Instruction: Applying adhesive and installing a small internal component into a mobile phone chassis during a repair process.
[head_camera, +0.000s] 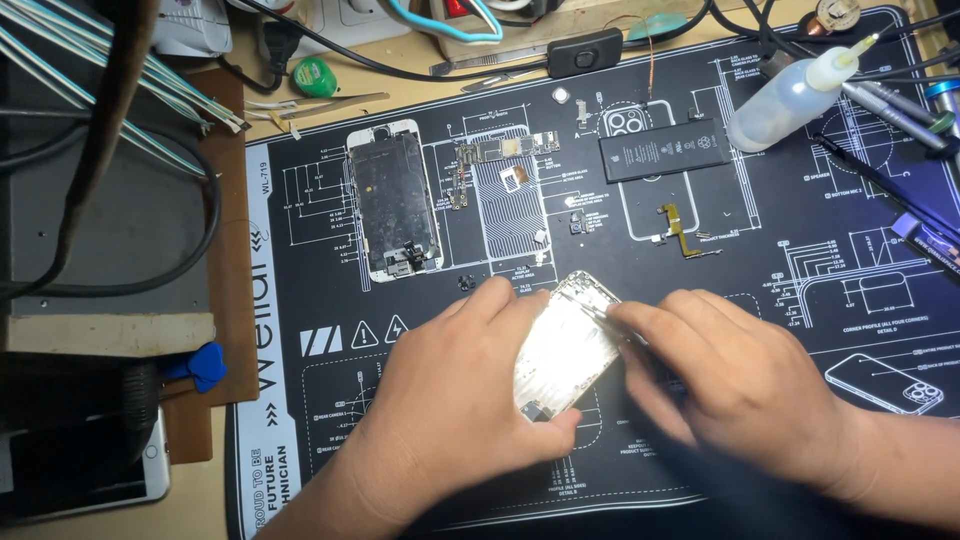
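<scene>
In the head view, a silver phone housing (566, 345) is held tilted on the black repair mat (800, 290), near its front edge, between the 2 hands. It is gripped by the left hand (455, 385), with fingers over its top edge and the thumb under its lower corner — apparently so that it is kept steady and its bright inside is turned up to the light. The right hand (745, 375) is closed around a thin metal tool (600, 315), probably tweezers, whose tip is set on the housing's upper corner.

Removed parts are laid apart on the mat's printed outlines — 1 screen frame (393, 200), 1 circuit board (505, 150), 1 black battery (665, 148), 1 yellow flex cable (683, 230). 1 squeeze bottle (790, 100) is lying at the surface's far right, and 1 white phone (85, 475) at the left edge.
</scene>
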